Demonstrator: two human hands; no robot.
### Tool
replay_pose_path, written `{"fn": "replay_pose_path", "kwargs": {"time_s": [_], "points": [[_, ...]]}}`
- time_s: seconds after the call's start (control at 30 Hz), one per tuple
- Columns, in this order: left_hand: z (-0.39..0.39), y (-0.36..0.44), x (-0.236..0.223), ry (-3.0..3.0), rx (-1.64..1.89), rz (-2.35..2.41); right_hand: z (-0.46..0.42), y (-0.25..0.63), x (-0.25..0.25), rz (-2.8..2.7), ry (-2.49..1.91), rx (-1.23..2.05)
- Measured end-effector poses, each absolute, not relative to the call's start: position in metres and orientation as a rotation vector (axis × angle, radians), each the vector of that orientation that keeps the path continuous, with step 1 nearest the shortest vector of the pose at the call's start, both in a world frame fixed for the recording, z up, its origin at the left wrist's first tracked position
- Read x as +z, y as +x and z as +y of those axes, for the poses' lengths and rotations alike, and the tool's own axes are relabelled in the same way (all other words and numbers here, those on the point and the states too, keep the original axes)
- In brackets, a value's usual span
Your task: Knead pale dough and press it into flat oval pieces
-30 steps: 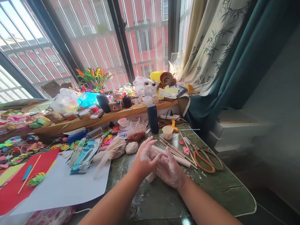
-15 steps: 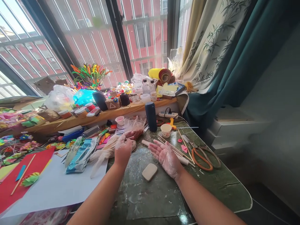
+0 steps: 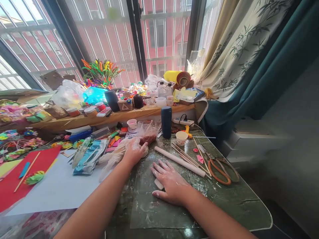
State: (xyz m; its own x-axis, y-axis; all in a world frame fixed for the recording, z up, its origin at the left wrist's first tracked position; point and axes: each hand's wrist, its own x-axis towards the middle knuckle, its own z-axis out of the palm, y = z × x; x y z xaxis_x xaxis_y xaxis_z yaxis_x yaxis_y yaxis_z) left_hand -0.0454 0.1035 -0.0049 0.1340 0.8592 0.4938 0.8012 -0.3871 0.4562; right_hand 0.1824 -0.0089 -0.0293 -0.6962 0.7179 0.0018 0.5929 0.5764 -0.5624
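Note:
My right hand point(image 3: 169, 181) lies palm down with its fingers spread on a flat, pale piece of clay point(image 3: 159, 184). Most of that piece is hidden under the palm, and one pale edge shows between thumb and forefinger. Beneath it a clear plastic sheet point(image 3: 147, 207) is smeared with white powder. Farther left, my left hand point(image 3: 134, 151) is on a whitish plastic bag point(image 3: 113, 158) with a lump in it, its fingers bent onto the bag. White powder coats both hands. A pale rolling pin point(image 3: 180, 161) lies beyond my right hand.
Thin sticks point(image 3: 183, 154), scissors with orange handles point(image 3: 219, 172) and a paper cup point(image 3: 181, 137) are at the right. A dark cylindrical speaker point(image 3: 166, 122) stands behind. White paper point(image 3: 57, 186) and a blue packet point(image 3: 89, 157) lie left. The cluttered windowsill point(image 3: 139, 113) borders the back.
My right hand has turned from palm up to palm down and come down onto the clay. The left hand has lowered onto the plastic bag. The view has shifted slightly.

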Motion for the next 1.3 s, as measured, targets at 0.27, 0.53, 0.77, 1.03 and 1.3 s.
{"fn": "replay_pose_path", "kwargs": {"time_s": [0.27, 0.53, 0.77, 1.03, 1.3], "points": [[0.068, -0.034, 0.000, 2.188, 1.454, 1.639, -0.016, 0.185, -0.027, -2.631, -1.118, 0.648], [0.027, -0.028, -0.024, 1.998, 1.783, 1.359, -0.007, 0.162, -0.005, -2.626, -1.061, 0.415], [0.034, -0.050, -0.025, 1.837, 1.950, 1.442, 0.020, 0.126, -0.012, -2.574, -1.212, 0.262], [0.044, -0.050, -0.010, 1.721, 2.005, 1.396, 0.020, 0.118, -0.016, -2.666, -1.370, 0.495], [0.046, -0.053, -0.015, 1.834, 1.833, 1.447, 0.026, 0.120, -0.021, -2.565, -1.270, 0.727]]}}
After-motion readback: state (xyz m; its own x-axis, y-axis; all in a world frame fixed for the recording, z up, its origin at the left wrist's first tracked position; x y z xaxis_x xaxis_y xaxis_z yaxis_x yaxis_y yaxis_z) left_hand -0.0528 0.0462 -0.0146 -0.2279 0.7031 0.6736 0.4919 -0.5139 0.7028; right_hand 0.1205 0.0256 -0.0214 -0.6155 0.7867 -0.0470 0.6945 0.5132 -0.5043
